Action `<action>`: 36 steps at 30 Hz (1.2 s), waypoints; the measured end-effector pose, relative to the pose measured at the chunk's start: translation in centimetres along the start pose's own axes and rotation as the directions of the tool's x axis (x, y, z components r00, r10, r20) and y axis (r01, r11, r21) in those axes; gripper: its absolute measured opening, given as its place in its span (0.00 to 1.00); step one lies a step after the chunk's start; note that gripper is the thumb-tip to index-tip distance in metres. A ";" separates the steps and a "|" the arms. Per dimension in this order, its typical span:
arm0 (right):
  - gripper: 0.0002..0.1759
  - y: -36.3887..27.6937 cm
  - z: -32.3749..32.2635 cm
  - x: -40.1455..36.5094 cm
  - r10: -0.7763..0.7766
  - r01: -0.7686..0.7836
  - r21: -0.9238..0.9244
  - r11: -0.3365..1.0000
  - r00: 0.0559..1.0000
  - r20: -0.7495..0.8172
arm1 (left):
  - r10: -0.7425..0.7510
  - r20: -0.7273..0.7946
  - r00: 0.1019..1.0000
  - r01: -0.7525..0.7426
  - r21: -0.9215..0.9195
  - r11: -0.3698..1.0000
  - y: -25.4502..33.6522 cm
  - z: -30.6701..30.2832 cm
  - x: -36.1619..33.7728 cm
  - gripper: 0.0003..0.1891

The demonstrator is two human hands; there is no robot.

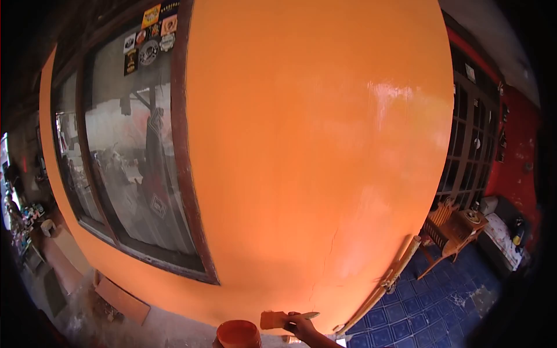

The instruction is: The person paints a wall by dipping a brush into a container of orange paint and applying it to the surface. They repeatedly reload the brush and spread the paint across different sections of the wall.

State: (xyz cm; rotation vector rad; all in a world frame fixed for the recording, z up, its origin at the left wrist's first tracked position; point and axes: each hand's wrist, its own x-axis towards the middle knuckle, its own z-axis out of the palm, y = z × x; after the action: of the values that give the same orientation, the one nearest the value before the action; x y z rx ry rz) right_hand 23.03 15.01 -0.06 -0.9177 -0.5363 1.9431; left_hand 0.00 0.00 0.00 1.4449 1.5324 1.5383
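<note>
My right hand (301,326) is low in the head view, fingers wrapped round the handle of a wide flat paintbrush (274,320). The brush head points left and looks coated in orange. Just left of it stands a round orange-red paint container (238,334), near the bottom edge. Brush and container appear apart. Behind them rises an orange wall (290,174), with shiny patches at its right and a thin crack low down. My left hand does not show.
A brown-framed window (188,174) with stickers is at the left. Bamboo poles (387,282) lean by the wall's right corner. Beyond are blue floor tiles (400,316), a wooden chair (444,232) and a couch (502,240). A board (123,298) lies low at the left.
</note>
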 end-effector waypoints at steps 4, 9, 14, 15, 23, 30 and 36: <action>0.07 -0.2 1.8 -5.9 -0.014 0.014 -0.063 0.998 1.000 0.008 | -0.237 0.044 0.971 0.237 -0.339 0.910 -0.2 0.5 -2.2 0.30; 0.06 -2.5 -0.1 -8.4 -0.089 0.088 -0.065 0.994 0.996 -0.015 | -0.201 0.141 0.969 0.241 -0.392 0.888 4.7 2.3 -2.5 0.28; 0.08 -3.4 -3.9 -11.3 -0.051 0.056 0.078 0.995 0.996 -0.066 | -0.070 0.244 0.967 0.134 -0.260 0.956 7.9 4.5 -2.4 0.29; 0.08 -3.1 -4.9 -11.8 -0.056 0.062 0.081 0.995 0.996 -0.071 | -0.071 0.259 0.963 0.141 -0.261 0.955 8.3 5.1 -2.4 0.29; 0.11 -6.9 -3.8 -13.8 -0.206 0.225 0.294 0.929 0.974 -0.094 | -0.098 0.318 0.943 0.216 -0.358 0.908 9.3 7.6 -3.4 0.30; 0.11 -11.3 1.4 -16.9 -0.270 0.272 0.247 0.930 0.962 -0.041 | 0.007 0.308 0.951 0.089 -0.299 0.950 -5.1 10.4 -4.4 0.31; 0.10 -11.6 4.9 -14.8 -0.365 0.338 0.164 0.927 0.913 0.182 | 0.216 0.239 0.947 -0.281 0.285 0.916 -11.3 10.0 -2.0 0.35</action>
State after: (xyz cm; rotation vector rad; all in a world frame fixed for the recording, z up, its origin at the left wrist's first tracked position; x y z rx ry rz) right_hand 30.32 8.12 16.55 -0.4944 -0.6416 1.7264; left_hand 6.16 4.30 -13.19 1.9828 1.5675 1.2667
